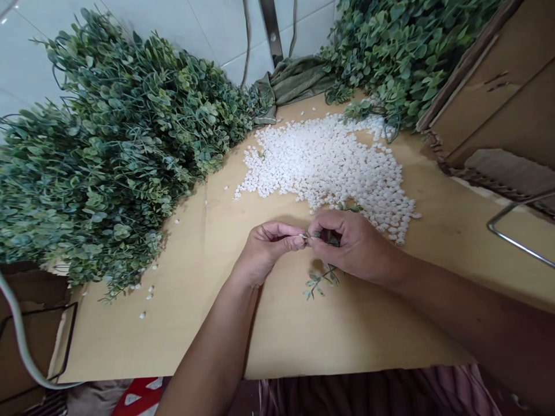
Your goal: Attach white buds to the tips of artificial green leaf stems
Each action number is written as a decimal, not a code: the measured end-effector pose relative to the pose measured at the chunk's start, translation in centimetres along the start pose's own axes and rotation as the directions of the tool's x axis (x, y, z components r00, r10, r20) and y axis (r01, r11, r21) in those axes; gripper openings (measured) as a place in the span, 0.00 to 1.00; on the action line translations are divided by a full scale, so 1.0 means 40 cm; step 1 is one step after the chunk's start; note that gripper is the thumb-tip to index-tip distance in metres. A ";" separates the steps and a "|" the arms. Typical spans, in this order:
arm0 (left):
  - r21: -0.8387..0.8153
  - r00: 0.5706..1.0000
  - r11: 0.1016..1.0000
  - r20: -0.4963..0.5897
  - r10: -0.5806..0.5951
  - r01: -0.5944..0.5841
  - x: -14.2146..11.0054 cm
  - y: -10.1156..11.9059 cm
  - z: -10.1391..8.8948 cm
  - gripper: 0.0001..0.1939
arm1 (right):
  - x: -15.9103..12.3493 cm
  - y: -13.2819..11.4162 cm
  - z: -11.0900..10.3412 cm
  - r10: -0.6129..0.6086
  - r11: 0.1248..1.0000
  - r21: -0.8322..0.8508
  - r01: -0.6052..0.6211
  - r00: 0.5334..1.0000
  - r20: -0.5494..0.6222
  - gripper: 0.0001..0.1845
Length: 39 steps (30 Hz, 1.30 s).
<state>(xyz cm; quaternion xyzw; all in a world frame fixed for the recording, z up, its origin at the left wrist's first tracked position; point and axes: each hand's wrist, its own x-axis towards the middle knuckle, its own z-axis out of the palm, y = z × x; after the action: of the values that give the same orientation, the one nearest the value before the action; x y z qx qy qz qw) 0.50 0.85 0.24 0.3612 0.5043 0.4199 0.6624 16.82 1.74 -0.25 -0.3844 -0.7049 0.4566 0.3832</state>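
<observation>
Sprig (pixel 321 282) pinched above table (pixel 208 329)

The sprig is grasped in the right hand (pixel 344 245), with thumb and forefinger brought together near its end. Leaves are seen below that hand, over the bare front part of the table, and a few more are shown just above its knuckles. A small pale piece (pixel 303 236) is pinched by the thumb and forefinger of the left hand (pixel 277 244). The fingertips of both hands are set almost against each other; whether the piece is joined to the sprig cannot be told, as the spot is partly covered by the fingers.

Behind the hands, white beads (pixel 321 159) are spread in a broad, loose layer, its near edge partly hidden by the right hand. A few strays are scattered at the left, beside the large green heap (pixel 108 144). A second heap (pixel 416 52) is piled at the far right, and some of its leaves are laid over the beads. Between the heaps, a dark green cloth (pixel 299 81) is bunched near the tiled wall (pixel 191 29).

The right side is flanked by a carton (pixel 498 98), near which a bent metal rod (pixel 515 238) is placed. At the lower left, a white cable (pixel 19 326) is looped past the table's corner.
</observation>
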 end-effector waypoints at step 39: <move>-0.088 0.989 0.990 -0.109 0.103 -0.113 -0.061 0.063 -0.007 0.14 | -0.005 -0.016 -0.021 -0.397 0.870 -0.396 0.296 0.895 -0.205 0.11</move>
<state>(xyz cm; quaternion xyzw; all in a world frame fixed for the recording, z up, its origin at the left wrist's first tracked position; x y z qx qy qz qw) -0.60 -0.41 3.32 0.3339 0.4974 0.4968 0.6278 17.51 1.67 0.53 -0.3735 -0.7720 0.1861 0.4795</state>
